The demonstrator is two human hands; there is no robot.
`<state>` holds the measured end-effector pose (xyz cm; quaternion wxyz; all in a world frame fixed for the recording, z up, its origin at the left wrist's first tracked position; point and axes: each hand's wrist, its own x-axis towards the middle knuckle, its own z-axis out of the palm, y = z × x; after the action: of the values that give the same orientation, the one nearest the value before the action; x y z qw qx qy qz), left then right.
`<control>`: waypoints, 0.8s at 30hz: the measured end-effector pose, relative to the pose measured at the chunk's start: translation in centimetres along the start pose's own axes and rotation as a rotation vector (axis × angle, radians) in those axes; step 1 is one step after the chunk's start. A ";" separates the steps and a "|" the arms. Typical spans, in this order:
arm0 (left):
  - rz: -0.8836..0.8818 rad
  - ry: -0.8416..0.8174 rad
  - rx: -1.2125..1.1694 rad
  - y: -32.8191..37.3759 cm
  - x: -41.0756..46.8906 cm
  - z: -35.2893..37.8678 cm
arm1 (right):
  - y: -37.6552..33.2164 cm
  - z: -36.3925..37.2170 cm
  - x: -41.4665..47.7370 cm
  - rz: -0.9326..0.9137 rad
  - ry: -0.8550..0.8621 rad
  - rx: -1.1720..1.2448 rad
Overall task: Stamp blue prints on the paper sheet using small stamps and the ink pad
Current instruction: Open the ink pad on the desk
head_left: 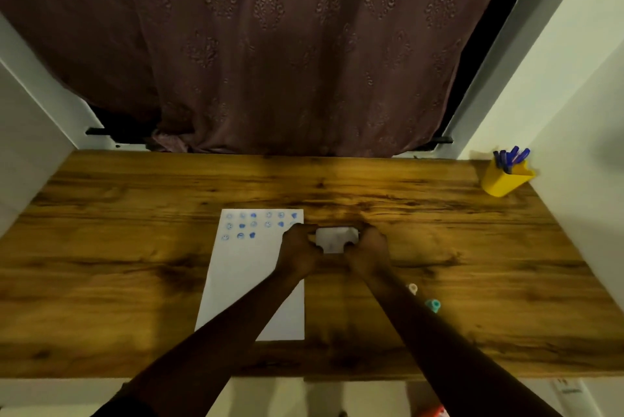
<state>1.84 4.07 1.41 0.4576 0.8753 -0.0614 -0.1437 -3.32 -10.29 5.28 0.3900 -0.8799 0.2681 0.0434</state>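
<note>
Both hands on the small white rectangular ink pad case (336,239), just off the right edge of the white paper sheet (251,276): left hand (299,253) and right hand (369,253) pinching its short ends. Long axis runs parallel to the wooden table's (135,247) far edge; it looks about to be opened or shifted.

The bench (135,247) lies open along its left edge; a yellow pen cup (504,180) blocks the far right corner, two small stamps (425,298) sit toward the near right.
</note>
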 end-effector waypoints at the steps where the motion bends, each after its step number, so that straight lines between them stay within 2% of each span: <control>1: -0.007 0.023 0.004 -0.1 0.0 -1.2 | -1.1 0.3 -0.4 -0.030 0.003 -0.003; 6: -0.009 0.200 -0.013 -2.5 -0.7 -7.9 | -7.3 3.5 -2.1 -0.127 0.007 0.028; 10: -0.051 0.252 0.024 -6.2 -2.4 -14.0 | -11.9 8.7 -4.4 -0.234 -0.034 0.063; 15: -0.083 0.246 0.043 -12.2 -5.8 -20.8 | -16.1 16.7 -7.1 -0.304 -0.187 0.066; 18: -0.063 0.272 0.020 -15.8 -7.6 -24.1 | -18.3 21.1 -8.8 -0.337 -0.218 0.045; 24: -0.147 0.292 0.086 -21.0 -9.9 -26.6 | -18.9 26.3 -10.7 -0.309 -0.354 -0.053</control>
<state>0.08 39.36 0.50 0.4120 0.9078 0.0638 -0.0452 0.59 23.56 2.66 0.4098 -0.8990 0.0565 0.1440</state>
